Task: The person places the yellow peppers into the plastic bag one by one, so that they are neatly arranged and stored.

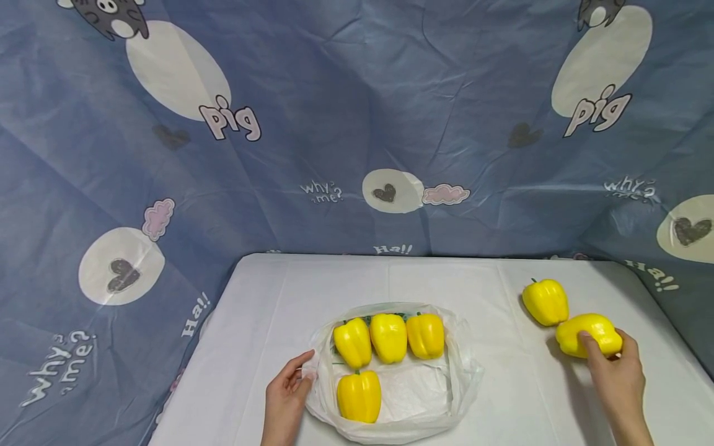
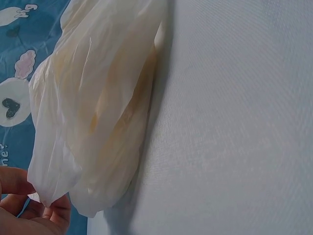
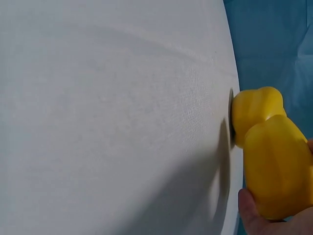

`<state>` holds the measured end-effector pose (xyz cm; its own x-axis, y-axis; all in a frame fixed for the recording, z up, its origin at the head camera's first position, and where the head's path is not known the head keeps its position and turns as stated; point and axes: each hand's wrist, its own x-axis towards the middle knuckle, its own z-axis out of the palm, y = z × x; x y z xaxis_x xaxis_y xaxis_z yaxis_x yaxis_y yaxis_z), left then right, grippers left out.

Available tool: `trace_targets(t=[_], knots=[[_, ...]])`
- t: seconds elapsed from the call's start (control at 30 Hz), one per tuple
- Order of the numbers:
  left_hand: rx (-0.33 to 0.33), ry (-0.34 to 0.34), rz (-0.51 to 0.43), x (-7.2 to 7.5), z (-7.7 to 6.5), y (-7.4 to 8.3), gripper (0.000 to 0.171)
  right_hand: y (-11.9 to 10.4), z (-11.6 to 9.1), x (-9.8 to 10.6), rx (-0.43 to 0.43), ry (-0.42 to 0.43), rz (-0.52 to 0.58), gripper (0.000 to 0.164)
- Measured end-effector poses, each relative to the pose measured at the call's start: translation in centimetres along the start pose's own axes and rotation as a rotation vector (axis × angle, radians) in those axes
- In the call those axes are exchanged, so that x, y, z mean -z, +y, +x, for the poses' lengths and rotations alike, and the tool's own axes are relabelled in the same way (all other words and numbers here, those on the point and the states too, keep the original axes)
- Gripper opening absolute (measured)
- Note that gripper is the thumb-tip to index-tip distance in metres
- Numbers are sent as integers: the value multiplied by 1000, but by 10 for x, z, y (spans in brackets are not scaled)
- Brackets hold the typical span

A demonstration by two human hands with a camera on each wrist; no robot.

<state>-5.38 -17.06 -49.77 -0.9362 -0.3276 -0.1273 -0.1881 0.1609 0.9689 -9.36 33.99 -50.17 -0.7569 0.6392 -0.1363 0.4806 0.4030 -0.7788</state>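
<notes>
My right hand grips a yellow bell pepper on its side, thumb on the near face. In the right wrist view this held pepper is raised off the white cloth, its shadow falling below. Just behind it another yellow bell pepper stands on the table. My left hand pinches the left rim of a white plastic bag; the left wrist view shows thumb and fingers on the bag's edge. Inside the bag sit several yellow peppers, three in a back row and one pepper at front left.
The table has a white cloth. A blue printed curtain hangs behind it and down both sides. Within the bag, the bottom shows right of the front pepper.
</notes>
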Motion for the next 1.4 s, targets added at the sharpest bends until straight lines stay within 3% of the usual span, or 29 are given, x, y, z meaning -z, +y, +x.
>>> trace_targets(t=[0.33,0.8,1.4], knots=[[10,8,15,-1,0,1,40,-1,-12,0,0,-31,-21,75],[-1,8,13,0,-1,1,41,-5,-24,-2,-101,-49,53,96],[-15,-2,7,1,-2,1,41,-9,-36,-8,-43,-29,40,91]])
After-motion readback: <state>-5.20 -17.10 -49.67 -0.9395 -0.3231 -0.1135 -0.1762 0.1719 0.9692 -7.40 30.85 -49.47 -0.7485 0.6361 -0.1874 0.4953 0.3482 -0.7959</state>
